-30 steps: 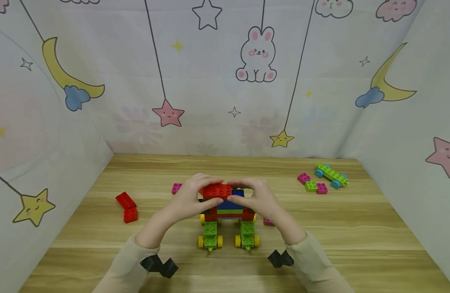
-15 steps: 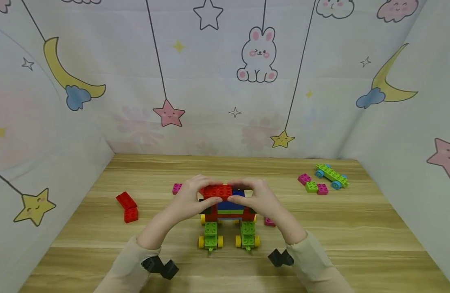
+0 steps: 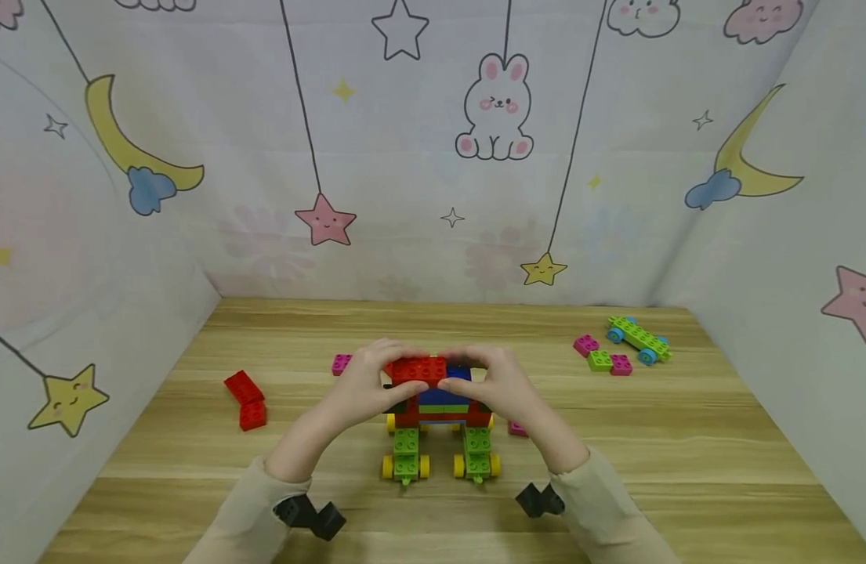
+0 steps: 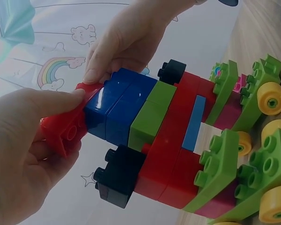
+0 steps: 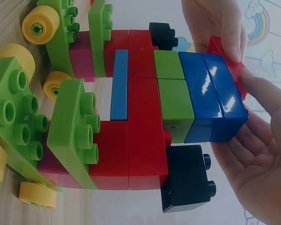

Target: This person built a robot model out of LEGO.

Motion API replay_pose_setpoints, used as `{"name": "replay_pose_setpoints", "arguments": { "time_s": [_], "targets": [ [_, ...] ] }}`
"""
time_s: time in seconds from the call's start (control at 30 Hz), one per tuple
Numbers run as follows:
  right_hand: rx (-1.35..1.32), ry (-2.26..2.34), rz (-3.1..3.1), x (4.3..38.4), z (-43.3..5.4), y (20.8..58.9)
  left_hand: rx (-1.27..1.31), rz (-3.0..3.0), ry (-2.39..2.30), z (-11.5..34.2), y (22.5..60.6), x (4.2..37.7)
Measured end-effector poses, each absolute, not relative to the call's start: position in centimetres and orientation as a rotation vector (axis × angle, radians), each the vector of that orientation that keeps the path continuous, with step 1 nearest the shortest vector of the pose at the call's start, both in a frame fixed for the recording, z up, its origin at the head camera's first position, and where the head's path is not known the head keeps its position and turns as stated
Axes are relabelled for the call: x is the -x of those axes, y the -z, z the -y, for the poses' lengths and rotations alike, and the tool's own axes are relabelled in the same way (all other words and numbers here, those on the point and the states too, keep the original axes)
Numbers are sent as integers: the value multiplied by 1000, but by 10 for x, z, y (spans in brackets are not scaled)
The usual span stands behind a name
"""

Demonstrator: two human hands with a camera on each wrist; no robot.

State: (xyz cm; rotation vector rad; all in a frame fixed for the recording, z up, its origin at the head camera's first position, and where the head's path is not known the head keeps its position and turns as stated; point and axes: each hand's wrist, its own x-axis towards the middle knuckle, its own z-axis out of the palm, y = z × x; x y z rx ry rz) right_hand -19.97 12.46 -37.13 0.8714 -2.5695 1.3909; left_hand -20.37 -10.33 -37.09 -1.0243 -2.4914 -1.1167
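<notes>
A red toy brick [image 3: 420, 368] sits at the top of a built brick figure, set off to the left of the blue bricks [image 4: 126, 105]. My left hand [image 3: 369, 384] pinches its left part between thumb and fingers. With the thumb at the front and fingers behind, my right hand [image 3: 501, 382] pinches the same brick's right end. Below the blue come green bricks [image 5: 174, 101], then a red section [image 5: 143, 117] with black bricks [image 5: 185, 173] at its sides. Green wheeled bases [image 3: 406, 454] with yellow wheels carry the figure, upright on the table.
Two red bricks [image 3: 245, 399] lie on the wooden table [image 3: 193, 486] at left. Pink bricks [image 3: 342, 363] lie behind the left hand and by the right wrist. Back right are a green base with blue wheels [image 3: 639, 338] and several small pink and green bricks [image 3: 599, 360].
</notes>
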Motion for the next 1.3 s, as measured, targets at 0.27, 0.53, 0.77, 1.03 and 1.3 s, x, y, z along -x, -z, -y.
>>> {"name": "replay_pose_setpoints", "arguments": {
  "time_s": [0.27, 0.53, 0.77, 1.03, 1.3],
  "targets": [
    [-889, -1380, 2565, 199, -124, 370, 1041, 2489, 1098, 104, 370, 204],
    [-896, -1364, 2531, 199, -123, 372, 1055, 2480, 1094, 105, 369, 205],
    [-900, -1362, 2515, 198, -124, 375, 1068, 2468, 1089, 105, 369, 204],
    [-872, -1391, 2534, 197, -125, 376, 1024, 2459, 1120, 110, 368, 206],
    [-847, -1399, 2554, 197, -126, 377, 942, 2380, 1157, 125, 368, 220]
  ]
}}
